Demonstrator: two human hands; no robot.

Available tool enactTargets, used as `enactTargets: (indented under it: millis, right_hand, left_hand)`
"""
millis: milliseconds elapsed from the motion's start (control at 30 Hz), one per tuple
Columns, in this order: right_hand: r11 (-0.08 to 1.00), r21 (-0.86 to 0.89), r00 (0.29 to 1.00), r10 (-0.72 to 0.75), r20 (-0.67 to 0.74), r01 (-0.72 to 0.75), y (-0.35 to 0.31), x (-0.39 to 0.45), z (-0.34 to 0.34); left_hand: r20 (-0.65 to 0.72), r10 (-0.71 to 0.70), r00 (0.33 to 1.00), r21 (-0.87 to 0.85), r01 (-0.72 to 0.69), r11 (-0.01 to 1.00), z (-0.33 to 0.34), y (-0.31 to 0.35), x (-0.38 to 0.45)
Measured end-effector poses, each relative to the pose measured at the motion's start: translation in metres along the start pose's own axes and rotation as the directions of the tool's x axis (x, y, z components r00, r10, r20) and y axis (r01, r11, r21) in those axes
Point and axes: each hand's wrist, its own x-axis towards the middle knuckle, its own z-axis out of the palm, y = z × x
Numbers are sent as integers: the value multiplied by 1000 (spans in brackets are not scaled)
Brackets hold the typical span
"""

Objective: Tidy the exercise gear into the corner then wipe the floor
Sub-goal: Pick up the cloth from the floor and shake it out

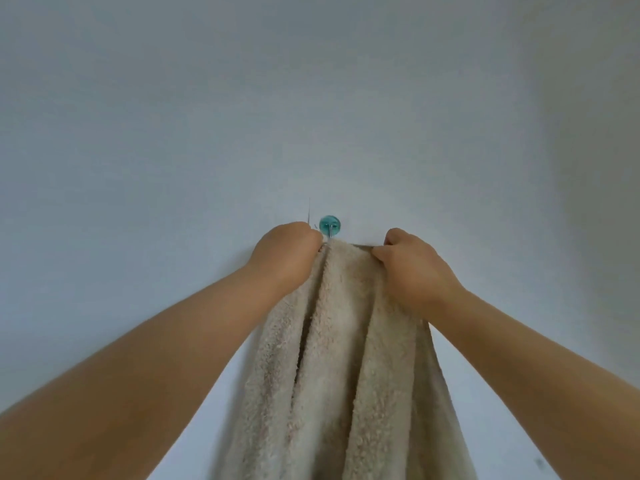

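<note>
A pale wall (311, 98) is seen across the whole view. Against it a beige towel (346, 358) is hung in long folds, its top edge gathered just below a small teal hook (329, 226). The upper edge is pinched left of the hook by the closed left hand (289, 258), and right of the hook by the right hand (414, 268), fingers curled over the fabric.

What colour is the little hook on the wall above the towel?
Translucent teal hook, seen in the head view.
</note>
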Motion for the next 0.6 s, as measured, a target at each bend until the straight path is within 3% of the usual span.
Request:
enactTargets:
  millis: [167, 267, 433, 600]
  right_hand:
    - [995, -13, 985, -93, 143, 96, -13, -23, 6]
    - [992, 46, 980, -124, 153, 118, -28, -52, -6]
    - [984, 136, 968, -144, 205, 117, -53, -114, -31]
    - [936, 318, 909, -258, 327, 152, -106, -198, -31]
  left_hand:
    - [162, -102, 981, -299, 148, 943, -14, 13, -28]
    - [202, -187, 961, -309, 244, 919, -34, 24, -63]
    - [344, -272, 899, 54, 271, 961, -67, 30, -157]
    - [449, -414, 792, 349, 271, 897, -117, 29, -276]
